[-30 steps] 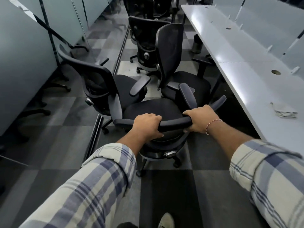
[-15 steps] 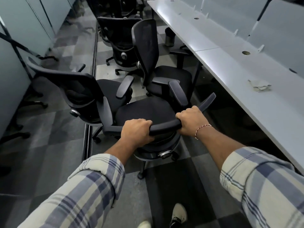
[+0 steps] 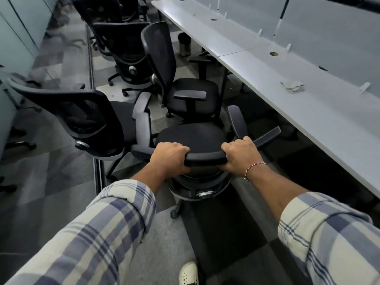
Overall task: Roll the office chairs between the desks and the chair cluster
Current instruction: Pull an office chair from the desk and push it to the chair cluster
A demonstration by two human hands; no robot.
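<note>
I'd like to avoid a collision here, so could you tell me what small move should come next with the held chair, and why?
Probably ease the held black fabric-seat chair slightly right. Both the left hand and the right hand grip its backrest top, and its left armrest sits against the black mesh-back chair beside it.

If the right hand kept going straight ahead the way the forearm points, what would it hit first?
The right hand, gripping the backrest top of the pushed chair, points forward and slightly left. Beyond that chair's own right armrest, the first separate thing looks like the upright chair by the desk; depth is uncertain.
</note>
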